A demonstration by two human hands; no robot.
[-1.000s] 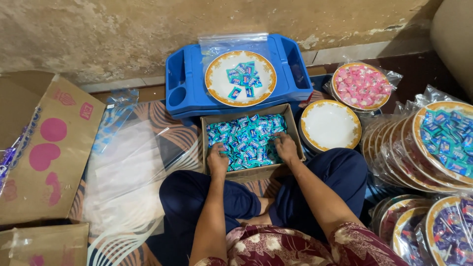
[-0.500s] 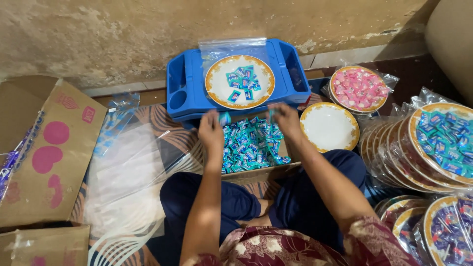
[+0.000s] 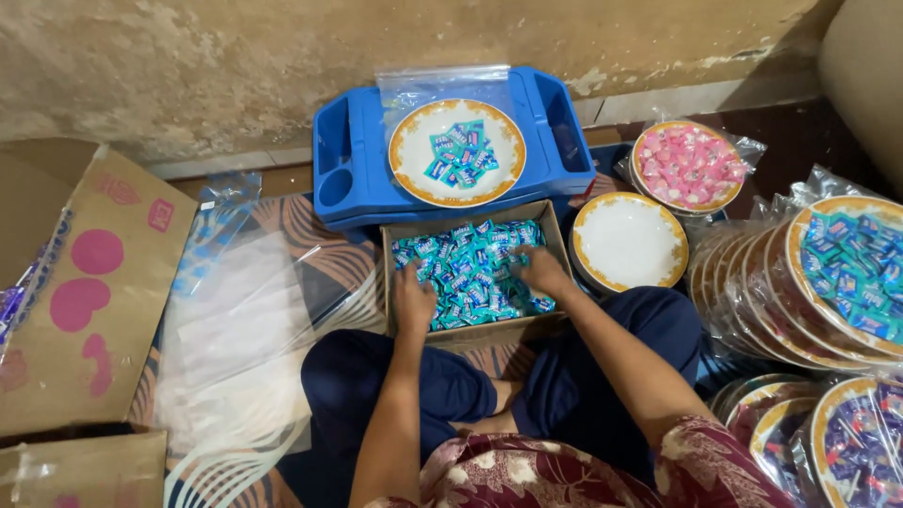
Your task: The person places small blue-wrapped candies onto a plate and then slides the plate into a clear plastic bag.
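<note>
Both hands are coming back down from the blue plastic tray (image 3: 343, 141) into the open cardboard box (image 3: 467, 331) at frame centre. Left hand (image 3: 415, 303) is lying flat on the blue-wrapped candies (image 3: 470, 268); right hand (image 3: 543, 268) is curling loosely over them, beside an empty gold-rimmed white plate (image 3: 628, 242).

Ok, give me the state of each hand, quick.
Left hand: palm down in the box of blue wrapped candies, grip cannot be told.
Right hand: fingers curled into the same candies, grip cannot be told.
</note>
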